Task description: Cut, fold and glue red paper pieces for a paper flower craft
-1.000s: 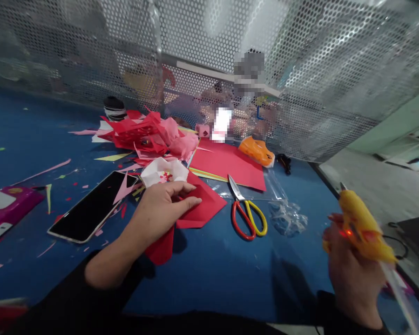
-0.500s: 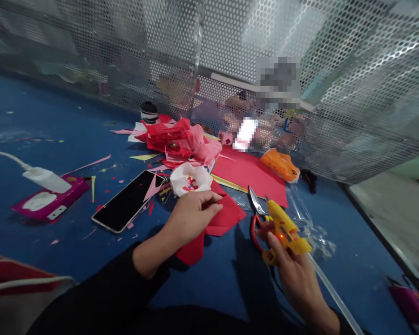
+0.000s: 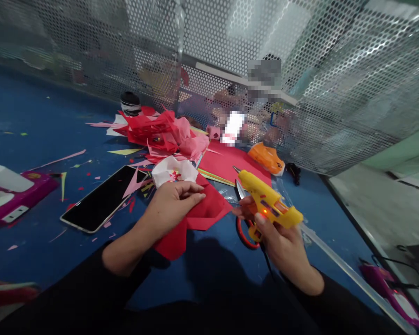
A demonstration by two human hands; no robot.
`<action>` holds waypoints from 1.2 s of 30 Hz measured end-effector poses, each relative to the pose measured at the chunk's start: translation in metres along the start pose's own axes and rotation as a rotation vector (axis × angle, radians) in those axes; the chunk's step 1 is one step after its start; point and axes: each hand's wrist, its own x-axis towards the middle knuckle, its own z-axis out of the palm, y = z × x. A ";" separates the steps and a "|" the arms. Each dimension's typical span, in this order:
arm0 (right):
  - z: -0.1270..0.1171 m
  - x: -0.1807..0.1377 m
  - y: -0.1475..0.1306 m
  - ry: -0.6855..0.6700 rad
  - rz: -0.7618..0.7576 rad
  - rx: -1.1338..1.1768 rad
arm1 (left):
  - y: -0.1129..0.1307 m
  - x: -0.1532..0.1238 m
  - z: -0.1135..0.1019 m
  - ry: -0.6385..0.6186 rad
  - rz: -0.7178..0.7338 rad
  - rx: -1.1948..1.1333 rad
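Observation:
Between thumb and fingers, my left hand pinches a folded piece of red paper, whose lower flap hangs below the palm. My right hand is wrapped around a yellow hot glue gun, its nozzle aimed up and left, above and right of the folded paper. An orange light glows on the gun's side, and a long clear glue stick trails from its back. Scissors with red handles lie under the gun, partly hidden by it. A white paper cup-like container with small coloured bits sits just beyond my left hand.
A black phone lies at left beside a purple power strip. Crumpled red and pink paper is heaped behind. Red sheets, an orange bag and a thread spool stand near the perforated metal screen.
The glue gun in my right hand has moved up and left, nearer the folded red paper, and now covers more of the scissors. My left hand keeps its pinch. The whole view has shifted.

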 end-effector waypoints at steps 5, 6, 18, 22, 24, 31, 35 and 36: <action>-0.003 -0.014 0.026 0.043 -0.231 -0.215 | -0.003 0.000 0.004 -0.023 0.006 -0.007; -0.004 -0.016 0.028 -0.002 -0.249 -0.275 | -0.003 -0.001 0.005 -0.027 0.003 -0.005; -0.004 -0.024 0.021 -0.173 -0.406 -0.558 | 0.000 -0.007 0.009 -0.046 0.010 0.016; -0.003 -0.024 0.023 -0.186 -0.420 -0.571 | -0.001 -0.008 0.009 -0.051 0.032 0.007; -0.003 -0.024 0.025 -0.165 -0.426 -0.573 | 0.000 -0.007 0.009 -0.051 0.049 0.006; -0.003 -0.021 0.026 -0.183 -0.506 -0.597 | 0.003 -0.008 0.006 -0.088 0.027 0.026; -0.003 -0.020 0.026 -0.169 -0.529 -0.609 | 0.004 -0.009 0.006 -0.093 0.042 0.028; -0.003 -0.020 0.026 -0.164 -0.528 -0.613 | 0.004 -0.009 0.006 -0.091 0.044 0.029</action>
